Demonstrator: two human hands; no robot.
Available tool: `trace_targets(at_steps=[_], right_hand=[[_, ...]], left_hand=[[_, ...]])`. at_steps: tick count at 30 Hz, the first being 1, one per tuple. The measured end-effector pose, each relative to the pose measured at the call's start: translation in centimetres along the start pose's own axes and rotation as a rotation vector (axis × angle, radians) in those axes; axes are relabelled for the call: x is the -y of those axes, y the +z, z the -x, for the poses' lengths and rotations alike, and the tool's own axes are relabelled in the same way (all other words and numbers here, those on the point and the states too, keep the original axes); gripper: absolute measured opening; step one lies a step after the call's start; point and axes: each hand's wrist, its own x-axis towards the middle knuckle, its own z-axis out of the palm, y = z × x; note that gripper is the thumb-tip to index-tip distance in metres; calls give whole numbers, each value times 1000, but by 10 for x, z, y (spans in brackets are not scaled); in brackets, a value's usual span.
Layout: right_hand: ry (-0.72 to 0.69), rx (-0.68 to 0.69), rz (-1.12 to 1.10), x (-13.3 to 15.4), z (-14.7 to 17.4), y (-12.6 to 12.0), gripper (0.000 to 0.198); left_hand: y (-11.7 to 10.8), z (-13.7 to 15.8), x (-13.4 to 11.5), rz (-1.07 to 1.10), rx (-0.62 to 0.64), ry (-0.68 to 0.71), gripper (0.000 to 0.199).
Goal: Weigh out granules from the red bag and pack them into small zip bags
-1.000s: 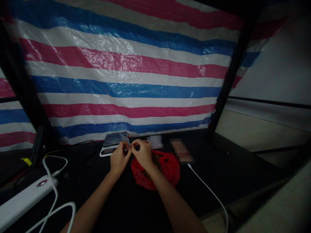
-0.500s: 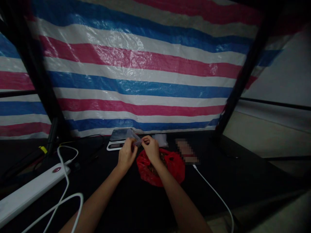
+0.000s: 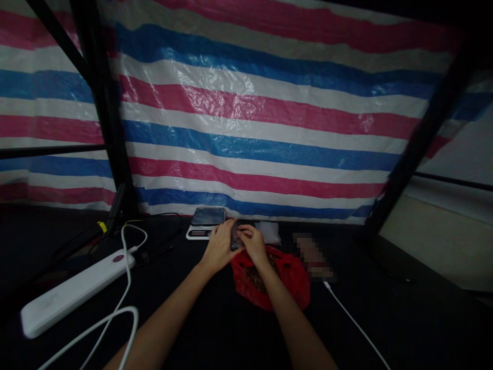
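Between my two hands is a small clear plastic bag (image 3: 235,237), just beyond a red plastic bag. My left hand (image 3: 220,243) holds its left side, fingers along it and thumb near the bottom. The fingertips of my right hand (image 3: 252,240) pinch at its upper right. The red plastic bag (image 3: 296,282) lies open under my right wrist, with small brown pieces (image 3: 254,278) inside, too small to name. Behind my left hand stands a white kitchen scale (image 3: 198,234) with a dark top plate. A stack of clear plastic bags (image 3: 268,232) lies behind my right hand.
A pixelated flat object (image 3: 313,255) with a white cable (image 3: 356,324) lies to the right. On the left is a white power strip (image 3: 77,293) with looping white cable. A striped plastic sheet (image 3: 250,128) hangs behind the black table (image 3: 215,329), between dark posts.
The view has shifted, so everything sits further right. The clear plastic bag has gone from slanting by the scale to upright between my hands, and my left hand has flattened along it.
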Motion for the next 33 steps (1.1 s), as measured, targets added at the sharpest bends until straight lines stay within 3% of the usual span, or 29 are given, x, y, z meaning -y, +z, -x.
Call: trace_targets(at_steps=[7, 13, 16, 20, 25, 33], right_hand=[[40, -60, -9, -4, 1, 0, 12], [-177, -166, 484, 10, 5, -4, 15], [-228, -105, 611, 18, 7, -4, 21], [-228, 37, 557, 15, 4, -6, 18], [-178, 64, 369, 7, 0, -8, 17], [-135, 36, 339, -2, -3, -6, 22]], left_hand=[[-3, -2, 2, 24, 23, -90, 58], [-2, -1, 8, 29, 1, -83, 53], [-1, 0, 10, 22, 4, -74, 55], [1, 1, 10, 26, 23, -33, 62], [-1, 2, 9, -16, 24, -26, 62], [-4, 3, 9, -80, 22, -12, 46]])
